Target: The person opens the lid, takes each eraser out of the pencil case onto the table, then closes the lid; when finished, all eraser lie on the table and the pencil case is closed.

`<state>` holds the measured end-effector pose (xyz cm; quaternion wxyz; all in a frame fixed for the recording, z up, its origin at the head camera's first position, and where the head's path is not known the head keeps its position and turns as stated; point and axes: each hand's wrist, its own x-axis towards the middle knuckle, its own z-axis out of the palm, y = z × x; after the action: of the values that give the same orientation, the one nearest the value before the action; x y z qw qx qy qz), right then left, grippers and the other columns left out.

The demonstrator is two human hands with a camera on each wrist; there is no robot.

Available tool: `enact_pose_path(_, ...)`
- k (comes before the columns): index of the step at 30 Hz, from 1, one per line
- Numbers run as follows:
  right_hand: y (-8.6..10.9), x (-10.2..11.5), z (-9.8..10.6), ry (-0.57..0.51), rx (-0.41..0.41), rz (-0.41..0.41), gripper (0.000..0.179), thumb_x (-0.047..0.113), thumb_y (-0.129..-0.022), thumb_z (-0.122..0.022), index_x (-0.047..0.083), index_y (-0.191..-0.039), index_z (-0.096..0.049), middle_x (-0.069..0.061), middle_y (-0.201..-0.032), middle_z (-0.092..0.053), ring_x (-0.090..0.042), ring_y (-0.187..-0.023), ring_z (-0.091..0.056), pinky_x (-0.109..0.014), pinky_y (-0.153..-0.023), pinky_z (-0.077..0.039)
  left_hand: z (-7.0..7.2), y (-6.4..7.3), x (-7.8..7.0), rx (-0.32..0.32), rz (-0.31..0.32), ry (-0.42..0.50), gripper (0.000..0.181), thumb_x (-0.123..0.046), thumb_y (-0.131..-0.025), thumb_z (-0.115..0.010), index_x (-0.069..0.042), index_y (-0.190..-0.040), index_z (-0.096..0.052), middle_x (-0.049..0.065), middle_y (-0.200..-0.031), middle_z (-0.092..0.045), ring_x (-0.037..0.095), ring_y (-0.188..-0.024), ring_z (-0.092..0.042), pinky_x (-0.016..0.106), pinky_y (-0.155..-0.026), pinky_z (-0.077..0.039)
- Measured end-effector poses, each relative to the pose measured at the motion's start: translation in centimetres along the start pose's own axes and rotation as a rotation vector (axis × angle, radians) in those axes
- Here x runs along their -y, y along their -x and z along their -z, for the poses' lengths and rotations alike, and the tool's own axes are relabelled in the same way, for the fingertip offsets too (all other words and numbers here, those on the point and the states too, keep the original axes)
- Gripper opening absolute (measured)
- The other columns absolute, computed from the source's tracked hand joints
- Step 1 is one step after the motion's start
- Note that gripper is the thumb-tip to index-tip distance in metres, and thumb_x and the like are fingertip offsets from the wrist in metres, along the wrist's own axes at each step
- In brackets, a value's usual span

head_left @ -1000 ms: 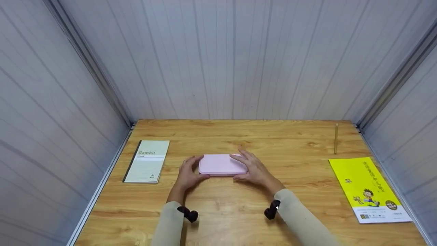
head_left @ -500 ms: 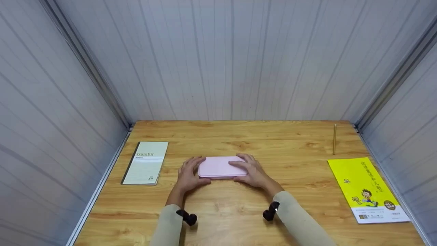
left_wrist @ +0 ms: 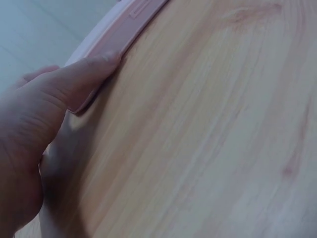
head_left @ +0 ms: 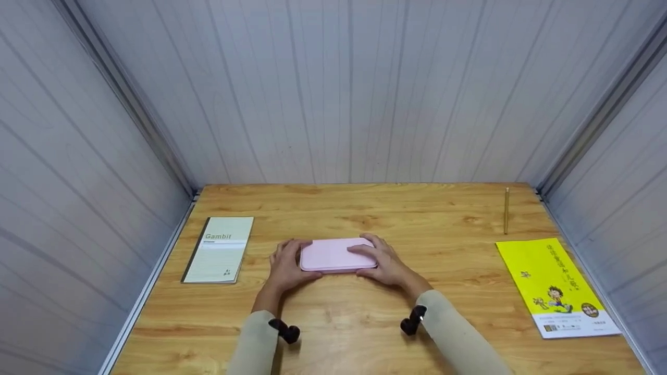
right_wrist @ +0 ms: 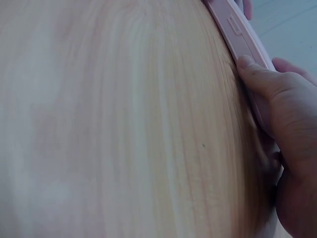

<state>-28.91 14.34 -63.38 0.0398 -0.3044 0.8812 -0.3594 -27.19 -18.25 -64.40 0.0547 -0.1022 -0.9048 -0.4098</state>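
Observation:
A flat pink pencil case with rounded corners lies lengthwise in front of the person, near the middle of the table. My left hand grips its left end, thumb along the near side and fingers round the far side. The right hand holds the other end, one finger stretched over the lid and the thumb at the front. In the left wrist view the left thumb presses the case's side wall. A small raised catch shows on that wall in the right wrist view, beyond the right thumb.
To the left lies a pale notebook marked "Gambit". A yellow booklet with a cartoon child is at the right edge, with a pencil behind it. Panel walls enclose the wooden table at the back and sides.
The case has come slightly nearer the person, both hands with it. The right hand's raised far finger has come down to the case's back edge. The head view has shifted a little.

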Motion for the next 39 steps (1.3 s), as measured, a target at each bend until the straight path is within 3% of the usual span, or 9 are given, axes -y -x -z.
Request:
enact_pose_path(6,0.44,0.04,-0.07,-0.013,0.032,-0.018,0.06,0.037,-0.101,-0.085,0.031,-0.158,-0.066,-0.024,-0.181,-0.036,-0.053,-0.168,-0.031,-0.082,-0.131,-0.024,-0.42,0.42,-0.18,0.015,0.003,-0.045,0.092,-0.048,-0.074,-0.106,-0.019,-0.153,-0.069,0.012,-0.161,-0.068,0.045,-0.156,-0.045,0.074,-0.124,-0.022)
enact_pose_path(11,0.51,0.09,-0.02,-0.021,0.016,0.007,0.06,0.034,-0.099,-0.088,0.028,-0.156,-0.068,-0.024,-0.177,-0.041,-0.052,-0.165,-0.035,-0.082,-0.127,-0.028,-0.55,0.63,-0.29,0.004,-0.004,-0.065,0.091,-0.049,-0.075,-0.105,-0.022,-0.154,-0.069,0.011,-0.157,-0.069,0.04,-0.147,-0.051,0.073,-0.122,-0.023)
enact_pose_path(18,0.34,0.09,-0.22,-0.017,-0.027,0.068,0.057,0.031,-0.098,-0.088,0.023,-0.152,-0.072,-0.03,-0.172,-0.046,-0.053,-0.16,-0.043,-0.079,-0.127,-0.032,-0.37,0.68,-0.43,0.006,-0.018,-0.063,0.088,-0.048,-0.077,-0.104,-0.021,-0.153,-0.068,0.011,-0.156,-0.069,0.04,-0.149,-0.056,0.072,-0.124,-0.023)
enact_pose_path(29,0.78,-0.22,-0.25,-0.053,-0.015,0.048,0.054,0.031,-0.1,-0.086,0.022,-0.152,-0.073,-0.029,-0.175,-0.042,-0.055,-0.163,-0.038,-0.082,-0.129,-0.027,-0.68,0.91,-0.45,-0.005,-0.06,-0.081,0.087,-0.047,-0.078,-0.102,-0.019,-0.154,-0.068,0.011,-0.154,-0.07,0.039,-0.146,-0.058,0.072,-0.126,-0.026)
enact_pose_path(39,0.53,-0.1,-0.27,-0.055,-0.008,0.061,0.047,0.03,-0.101,-0.085,0.023,-0.146,-0.075,-0.028,-0.174,-0.043,-0.054,-0.161,-0.039,-0.082,-0.127,-0.03,-0.26,0.45,-0.67,0.04,-0.018,-0.105,0.089,-0.048,-0.075,-0.103,-0.021,-0.152,-0.067,0.012,-0.154,-0.069,0.04,-0.142,-0.056,0.072,-0.121,-0.025)
